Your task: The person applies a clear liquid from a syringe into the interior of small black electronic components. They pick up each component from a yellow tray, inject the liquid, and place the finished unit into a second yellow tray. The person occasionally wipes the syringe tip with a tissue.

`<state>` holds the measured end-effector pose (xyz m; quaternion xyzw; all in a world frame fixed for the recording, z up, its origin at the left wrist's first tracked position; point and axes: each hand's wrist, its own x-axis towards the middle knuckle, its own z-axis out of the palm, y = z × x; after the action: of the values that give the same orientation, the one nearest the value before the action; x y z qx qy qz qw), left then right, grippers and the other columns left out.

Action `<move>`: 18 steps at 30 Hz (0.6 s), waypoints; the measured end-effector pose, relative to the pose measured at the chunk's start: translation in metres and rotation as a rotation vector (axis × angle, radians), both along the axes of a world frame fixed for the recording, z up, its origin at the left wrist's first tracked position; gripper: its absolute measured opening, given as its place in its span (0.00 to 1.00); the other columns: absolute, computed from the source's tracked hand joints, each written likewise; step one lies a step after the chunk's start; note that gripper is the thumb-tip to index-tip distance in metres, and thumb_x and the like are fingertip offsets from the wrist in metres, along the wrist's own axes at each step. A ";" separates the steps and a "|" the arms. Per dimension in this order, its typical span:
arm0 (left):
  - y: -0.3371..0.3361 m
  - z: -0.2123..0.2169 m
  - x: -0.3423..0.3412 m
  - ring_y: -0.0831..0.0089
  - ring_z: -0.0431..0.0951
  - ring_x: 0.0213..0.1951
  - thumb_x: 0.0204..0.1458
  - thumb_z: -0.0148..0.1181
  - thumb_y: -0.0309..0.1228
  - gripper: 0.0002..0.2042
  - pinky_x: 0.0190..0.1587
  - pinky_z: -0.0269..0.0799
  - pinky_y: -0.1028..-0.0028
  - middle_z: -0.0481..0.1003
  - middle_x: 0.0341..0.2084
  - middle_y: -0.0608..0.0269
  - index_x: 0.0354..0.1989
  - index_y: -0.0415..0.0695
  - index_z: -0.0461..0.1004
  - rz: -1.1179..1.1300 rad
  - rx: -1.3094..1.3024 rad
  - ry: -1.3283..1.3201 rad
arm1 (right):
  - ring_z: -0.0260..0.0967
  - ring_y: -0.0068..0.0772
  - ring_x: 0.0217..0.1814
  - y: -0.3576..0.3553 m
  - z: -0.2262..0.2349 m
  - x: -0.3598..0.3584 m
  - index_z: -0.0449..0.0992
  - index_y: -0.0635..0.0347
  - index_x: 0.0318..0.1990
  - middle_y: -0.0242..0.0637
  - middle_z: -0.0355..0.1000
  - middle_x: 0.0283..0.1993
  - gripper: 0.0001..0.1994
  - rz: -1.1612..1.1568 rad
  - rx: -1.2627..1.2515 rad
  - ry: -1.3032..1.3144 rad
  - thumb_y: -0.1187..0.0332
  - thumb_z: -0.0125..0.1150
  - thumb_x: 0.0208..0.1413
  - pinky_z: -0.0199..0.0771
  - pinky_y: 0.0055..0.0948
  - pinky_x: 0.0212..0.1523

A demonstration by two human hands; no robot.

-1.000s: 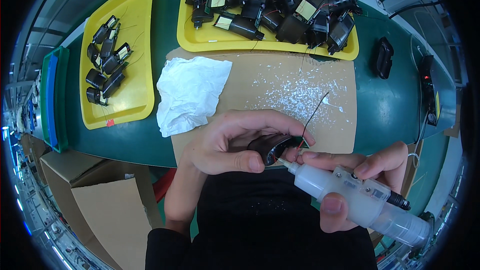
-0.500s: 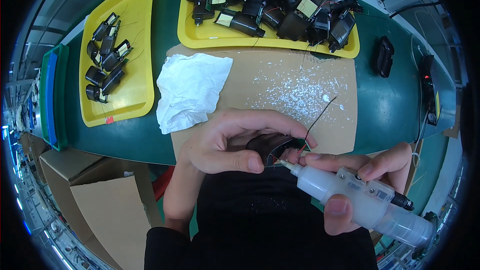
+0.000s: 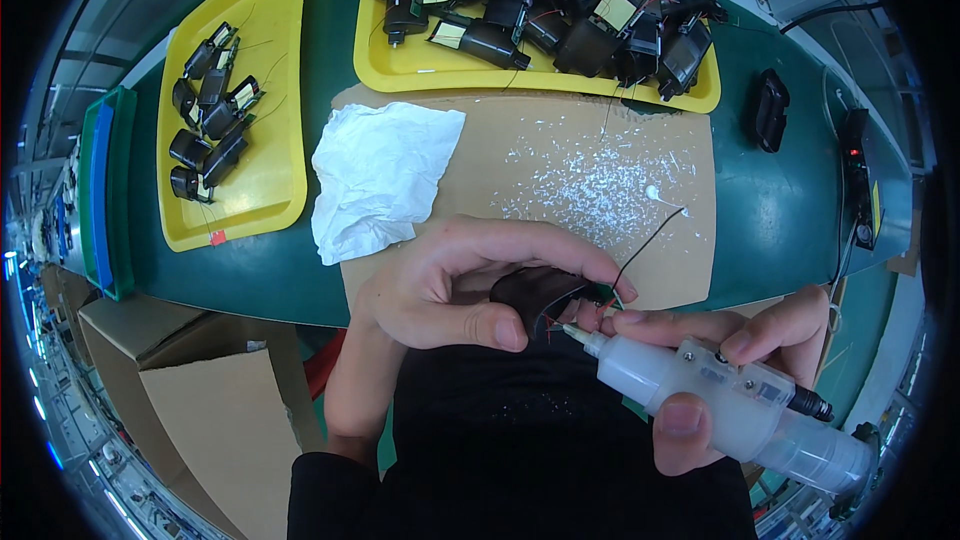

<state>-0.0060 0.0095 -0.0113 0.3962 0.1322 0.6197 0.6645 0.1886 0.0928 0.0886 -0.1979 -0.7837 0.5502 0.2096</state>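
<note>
Between the thumb and fingers of my left hand is a black plastic housing, tilted with its open end to the right. Thin red and black wires stick out of that end, next to a bit of green. My right hand is wrapped round a translucent dispensing syringe with a clear block on its side. Its narrow nozzle tip points left, at the edge of the housing's open end; whether it touches is too small to tell. My left fingers hide part of the housing.
Ahead lies a cardboard sheet with white crumbs and a crumpled white cloth. A yellow tray behind it is heaped with black housings; another yellow tray at left holds several. A black part lies right. Cardboard boxes stand lower left.
The syringe has shifted very slightly right and down. The loose black wire's end has swung a little to the right. Both hands keep their holds.
</note>
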 end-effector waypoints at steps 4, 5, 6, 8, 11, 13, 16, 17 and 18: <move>-0.001 0.003 0.008 0.55 0.69 0.41 0.45 0.62 0.33 0.26 0.40 0.66 0.64 0.68 0.39 0.38 0.44 0.22 0.64 0.093 -0.091 -0.035 | 0.65 0.08 0.31 0.001 0.003 0.001 0.71 0.59 0.34 0.23 0.74 0.39 0.15 -0.001 0.002 -0.039 0.76 0.54 0.30 0.56 0.08 0.35; -0.001 0.003 0.008 0.55 0.69 0.41 0.45 0.62 0.34 0.26 0.40 0.66 0.64 0.68 0.39 0.38 0.44 0.22 0.64 0.091 -0.093 -0.042 | 0.65 0.07 0.31 0.001 0.003 0.002 0.71 0.59 0.34 0.23 0.74 0.39 0.16 -0.003 0.001 -0.052 0.76 0.54 0.30 0.56 0.08 0.35; -0.001 0.003 0.009 0.55 0.70 0.41 0.45 0.62 0.34 0.26 0.40 0.66 0.65 0.68 0.39 0.38 0.44 0.22 0.64 0.090 -0.095 -0.049 | 0.64 0.07 0.31 0.001 0.004 0.002 0.72 0.58 0.33 0.22 0.74 0.39 0.16 -0.003 0.001 -0.065 0.76 0.53 0.30 0.55 0.07 0.35; -0.001 0.004 0.009 0.55 0.70 0.41 0.45 0.62 0.34 0.26 0.39 0.66 0.65 0.68 0.38 0.38 0.43 0.21 0.64 0.087 -0.102 -0.064 | 0.64 0.05 0.30 0.001 0.005 0.003 0.73 0.58 0.33 0.21 0.74 0.39 0.16 -0.005 0.004 -0.094 0.76 0.53 0.29 0.55 0.06 0.35; -0.001 0.004 0.010 0.56 0.70 0.40 0.45 0.62 0.34 0.26 0.39 0.66 0.66 0.69 0.38 0.39 0.43 0.21 0.65 0.085 -0.107 -0.070 | 0.64 0.03 0.30 0.003 0.009 0.005 0.74 0.58 0.33 0.19 0.74 0.39 0.17 -0.006 0.012 -0.168 0.76 0.52 0.29 0.54 0.05 0.34; -0.001 0.003 0.009 0.56 0.70 0.40 0.45 0.62 0.34 0.26 0.39 0.67 0.66 0.69 0.38 0.39 0.43 0.21 0.65 0.090 -0.095 -0.054 | 0.64 0.02 0.29 0.004 0.012 0.005 0.74 0.58 0.33 0.18 0.75 0.39 0.17 0.001 0.024 -0.239 0.76 0.52 0.28 0.53 0.05 0.34; 0.000 0.005 0.008 0.56 0.70 0.40 0.45 0.63 0.34 0.26 0.39 0.67 0.66 0.68 0.38 0.39 0.43 0.21 0.65 0.069 -0.092 -0.073 | 0.64 0.01 0.29 0.003 0.014 0.004 0.75 0.58 0.33 0.17 0.75 0.39 0.18 -0.017 -0.001 -0.290 0.77 0.52 0.27 0.52 0.03 0.33; 0.000 0.004 0.009 0.56 0.70 0.41 0.45 0.63 0.34 0.26 0.39 0.67 0.66 0.68 0.38 0.38 0.43 0.21 0.65 0.077 -0.082 -0.072 | 0.65 0.01 0.29 0.002 0.014 0.004 0.75 0.57 0.33 0.17 0.75 0.39 0.18 -0.034 -0.035 -0.285 0.77 0.52 0.27 0.52 0.03 0.32; -0.001 0.003 0.010 0.56 0.70 0.41 0.45 0.63 0.34 0.26 0.39 0.68 0.66 0.68 0.39 0.38 0.43 0.21 0.64 0.086 -0.073 -0.070 | 0.65 0.01 0.29 0.001 0.013 0.004 0.76 0.57 0.33 0.17 0.75 0.39 0.18 -0.051 -0.061 -0.287 0.78 0.52 0.26 0.52 0.03 0.32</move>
<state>0.0037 0.0088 -0.0088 0.3438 0.1480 0.6558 0.6556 0.1931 0.0937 0.1021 -0.3007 -0.7832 0.5343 0.1034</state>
